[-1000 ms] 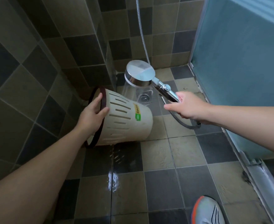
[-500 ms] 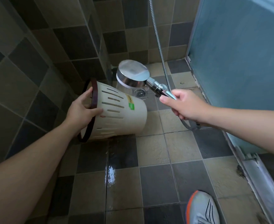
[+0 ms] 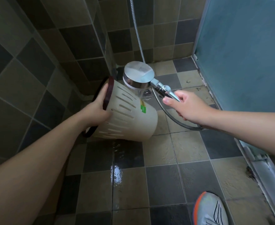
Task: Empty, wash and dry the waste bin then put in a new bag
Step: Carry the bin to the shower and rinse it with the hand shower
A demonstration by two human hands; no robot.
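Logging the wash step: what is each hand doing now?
Left hand: grips the waste bin by its rim.
Right hand: holds the shower head handle.

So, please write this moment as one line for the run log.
stage: washing | left hand: grips waste bin rim, bin tilted | right hand: holds shower head handle above bin | floor: wet

the bin [image 3: 130, 117] turns its mouth away, so its inside is hidden. the left hand [image 3: 98, 109] covers part of the rim. the shoe [image 3: 209, 210] is cut off by the bottom edge.
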